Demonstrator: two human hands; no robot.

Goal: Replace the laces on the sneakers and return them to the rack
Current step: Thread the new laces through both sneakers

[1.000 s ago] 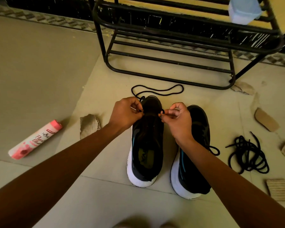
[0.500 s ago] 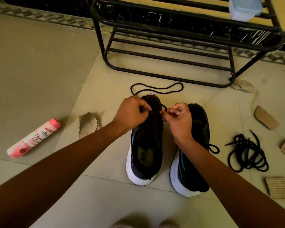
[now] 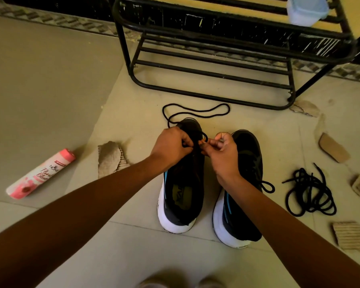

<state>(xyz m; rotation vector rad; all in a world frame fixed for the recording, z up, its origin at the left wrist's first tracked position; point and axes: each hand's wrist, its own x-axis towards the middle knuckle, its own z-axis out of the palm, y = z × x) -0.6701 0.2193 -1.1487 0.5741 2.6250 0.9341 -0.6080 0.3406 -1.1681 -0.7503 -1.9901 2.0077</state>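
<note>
Just before the shoe rack, left hand and right hand each seemingly pinch the black lace over one sneaker.

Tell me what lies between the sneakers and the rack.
Only the slack loop of the lace, lying between the left sneaker and the front bar of the rack. Nothing else visible stands in the way.

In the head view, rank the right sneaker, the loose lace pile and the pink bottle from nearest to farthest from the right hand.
1. Right sneaker, directly beside the right hand.
2. Loose lace pile, farther right.
3. Pink bottle, far left.
</note>
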